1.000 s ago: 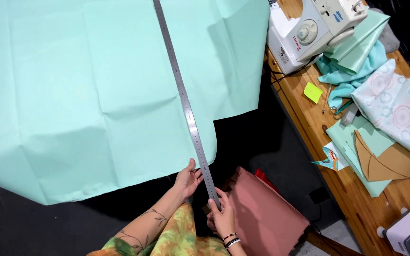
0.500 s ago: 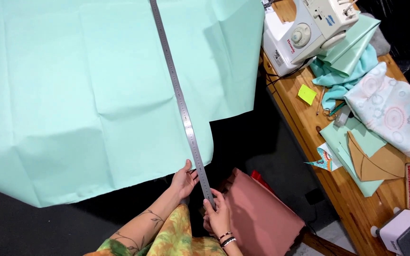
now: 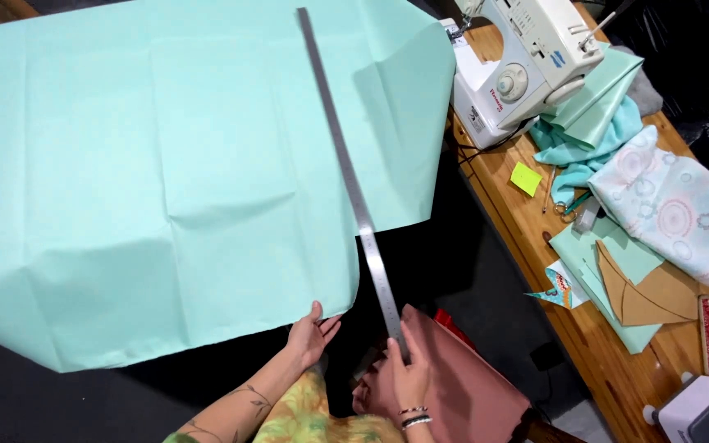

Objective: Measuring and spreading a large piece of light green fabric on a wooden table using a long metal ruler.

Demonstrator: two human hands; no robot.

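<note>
head view looks down on a big sheet (image 3: 166,172) of mint fabric spread flat over a dark surface (image 3: 453,271), with fold creases showing. a long steel ruler (image 3: 346,172) lies across the sheet's right part, running from the far edge down past the near corner to the person.

the left hand (image 3: 309,338) lies open, palm down, fingers together, touching the sheet's near edge by the corner. the right hand (image 3: 406,373) pinches the ruler's near end, fingers curled around it, above a pink cloth (image 3: 461,385) at the person's lap.

as a judgement, lining the ruler up well calls for a flat, firm left palm so the sheet cannot creep, and for pivoting the ruler only from the held end, in small nudges, checking the far end against the far edge. the creases should be smoothed under the ruler, or the line may run untrue.

to the right stands a wooden table (image 3: 527,230) with a white sewing machine (image 3: 527,66), a patterned cloth (image 3: 666,205), a green note (image 3: 525,178) and brown paper pieces (image 3: 646,291).
</note>
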